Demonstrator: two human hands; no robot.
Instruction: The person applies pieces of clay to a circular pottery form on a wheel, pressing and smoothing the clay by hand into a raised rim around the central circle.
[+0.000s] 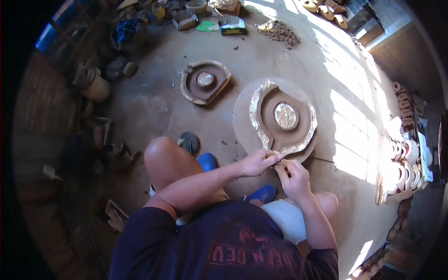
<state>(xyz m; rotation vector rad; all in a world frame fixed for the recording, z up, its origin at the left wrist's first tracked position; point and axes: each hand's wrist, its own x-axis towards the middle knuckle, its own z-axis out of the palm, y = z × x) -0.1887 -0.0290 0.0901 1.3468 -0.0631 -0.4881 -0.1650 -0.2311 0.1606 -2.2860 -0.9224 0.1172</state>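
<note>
Round board: a grey disc (242,105) on the floor, right of centre, bearing the ring-shaped form.
Ring-shaped form: brown with a crusted white rim (255,109), on the far side of both hands; round, so no clear long axis, though a narrow break in the rim faces the near left.
Smaller form (190,93): far left of the board, well apart from the hands.
Left hand (259,163): the nearer one, just beside the rim's near edge; contact is unclear.
Right hand (295,178): slightly nearer the body and to the right.
Fingertips: drawn together where the hands meet; whether they pinch anything small, I cannot tell.
</note>
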